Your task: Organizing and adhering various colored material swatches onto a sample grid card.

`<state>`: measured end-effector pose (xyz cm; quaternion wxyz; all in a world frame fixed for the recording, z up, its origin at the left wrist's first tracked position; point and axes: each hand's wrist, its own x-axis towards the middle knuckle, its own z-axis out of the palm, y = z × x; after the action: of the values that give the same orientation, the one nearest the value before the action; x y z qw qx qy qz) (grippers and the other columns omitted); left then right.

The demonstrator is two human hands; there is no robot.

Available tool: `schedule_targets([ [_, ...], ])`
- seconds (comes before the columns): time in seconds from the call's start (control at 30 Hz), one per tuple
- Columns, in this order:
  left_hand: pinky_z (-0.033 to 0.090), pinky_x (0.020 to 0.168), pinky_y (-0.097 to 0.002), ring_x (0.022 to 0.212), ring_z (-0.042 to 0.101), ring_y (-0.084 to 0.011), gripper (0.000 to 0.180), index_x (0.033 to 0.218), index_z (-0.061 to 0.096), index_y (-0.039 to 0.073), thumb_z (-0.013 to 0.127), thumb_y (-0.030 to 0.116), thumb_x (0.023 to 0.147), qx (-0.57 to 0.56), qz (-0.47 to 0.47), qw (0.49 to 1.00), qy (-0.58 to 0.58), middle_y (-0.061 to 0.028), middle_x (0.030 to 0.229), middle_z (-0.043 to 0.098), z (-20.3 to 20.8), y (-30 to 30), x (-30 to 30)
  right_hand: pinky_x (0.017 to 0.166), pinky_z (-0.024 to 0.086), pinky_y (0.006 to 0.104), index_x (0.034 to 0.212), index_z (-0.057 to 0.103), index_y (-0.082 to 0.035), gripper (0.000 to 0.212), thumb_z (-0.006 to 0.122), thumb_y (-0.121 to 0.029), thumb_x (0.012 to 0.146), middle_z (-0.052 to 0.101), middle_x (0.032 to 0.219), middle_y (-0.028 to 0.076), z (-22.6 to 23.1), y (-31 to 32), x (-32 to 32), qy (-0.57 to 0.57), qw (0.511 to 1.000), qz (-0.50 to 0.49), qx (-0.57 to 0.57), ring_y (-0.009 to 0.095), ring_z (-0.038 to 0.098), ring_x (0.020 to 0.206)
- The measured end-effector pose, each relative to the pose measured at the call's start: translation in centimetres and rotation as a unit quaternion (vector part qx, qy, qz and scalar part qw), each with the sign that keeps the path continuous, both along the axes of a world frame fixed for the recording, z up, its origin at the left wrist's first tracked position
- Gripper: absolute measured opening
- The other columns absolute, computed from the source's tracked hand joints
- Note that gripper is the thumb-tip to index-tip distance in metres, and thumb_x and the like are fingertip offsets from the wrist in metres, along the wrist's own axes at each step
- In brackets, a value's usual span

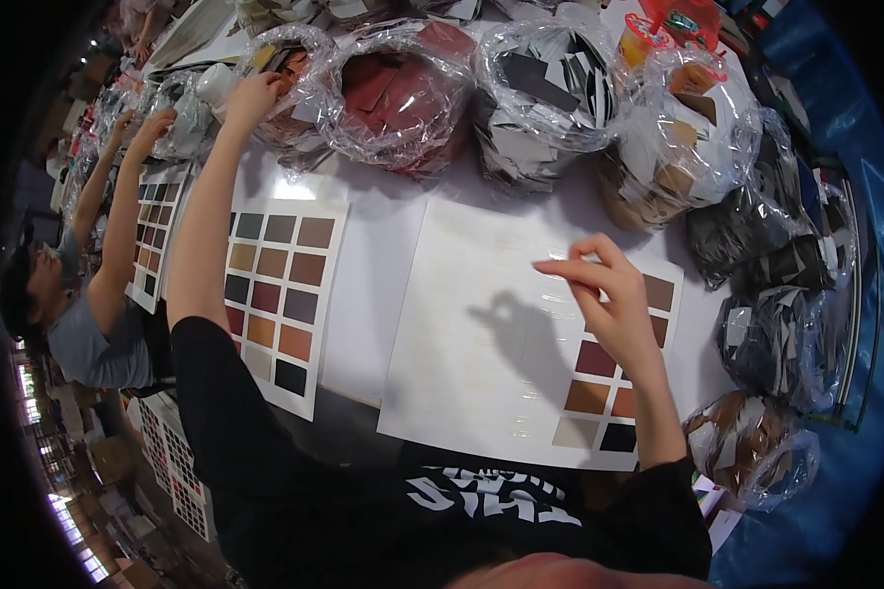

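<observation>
My left hand (253, 98) reaches to the far left, into a clear plastic bag (309, 116) of orange and brown swatches. Its fingers are curled together at the bag's mouth; what they pinch, if anything, is too small to tell. Above a white card (462, 324) hovers my right hand (604, 294), thumb and fingers drawn into a pinch, with nothing I can make out between them. The hand casts a shadow on the card. Coloured swatches (595, 359) sit in columns on the card's right side, partly hidden by my right forearm. Faint glue-like strips mark its bare part.
Bags of dark red (393, 93), grey-white (545, 98) and tan (683, 147) pieces line the far edge, with more bags down the right. Another swatch card (285, 285) lies to the left. A co-worker (93, 324) reaches toward bags farther left.
</observation>
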<state>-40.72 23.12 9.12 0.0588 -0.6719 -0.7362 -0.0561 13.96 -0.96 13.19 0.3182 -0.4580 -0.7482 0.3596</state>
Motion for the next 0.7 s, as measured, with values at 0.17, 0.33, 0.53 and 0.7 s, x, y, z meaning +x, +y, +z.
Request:
schedule_targets([
  [0.17, 0.048, 0.090, -0.0437, 0.108, 0.060, -0.0361, 0.047, 0.131, 0.055, 0.013, 0.055, 0.037, 0.090, -0.032, -0.018, 0.999, 0.008, -0.0177, 0.118, 0.063, -3.2, 3.5, -3.8, 0.062, 0.043, 0.0248, 0.104, 0.071, -0.010, 0.033, 0.056, 0.008, 0.081, 0.054, 0.089, 0.006, 0.5, 5.0, -4.6, 0.009, 0.994, 0.086, 0.062, 0.015, 0.055, 0.071],
  [0.33, 0.047, 0.091, -0.0444, 0.108, 0.060, -0.0378, 0.054, 0.131, 0.053, 0.007, 0.062, 0.038, 0.087, -0.042, -0.028, 0.998, -0.043, -0.0197, 0.123, 0.060, -3.0, 5.0, -4.2, 0.067, 0.048, 0.0303, 0.103, 0.068, -0.011, 0.025, 0.061, 0.000, 0.082, 0.058, 0.093, 0.006, -0.9, 10.4, -9.7, -0.016, 0.976, 0.083, 0.201, 0.021, 0.060, 0.079],
  [0.53, 0.049, 0.084, -0.0466, 0.099, 0.062, -0.0361, 0.043, 0.121, 0.059, 0.011, 0.063, 0.036, 0.085, 0.171, -0.015, 0.984, 0.039, -0.0161, 0.109, 0.065, -1.1, 0.9, 1.9, 0.080, 0.045, 0.0372, 0.101, 0.067, -0.012, 0.021, 0.063, -0.011, 0.081, 0.061, 0.095, 0.004, -3.1, 17.0, -16.5, -0.107, 0.912, 0.036, 0.395, 0.023, 0.058, 0.095],
  [0.7, 0.051, 0.078, -0.0466, 0.093, 0.065, -0.0349, 0.029, 0.112, 0.061, 0.012, 0.059, 0.028, 0.088, 0.114, 0.005, 0.988, 0.099, -0.0130, 0.103, 0.067, -0.8, 0.7, 2.2, 0.083, 0.041, 0.0385, 0.090, 0.068, -0.013, 0.014, 0.066, -0.017, 0.077, 0.064, 0.095, 0.003, -3.5, 19.5, -22.4, -0.218, 0.879, 0.025, 0.424, 0.021, 0.059, 0.096],
])
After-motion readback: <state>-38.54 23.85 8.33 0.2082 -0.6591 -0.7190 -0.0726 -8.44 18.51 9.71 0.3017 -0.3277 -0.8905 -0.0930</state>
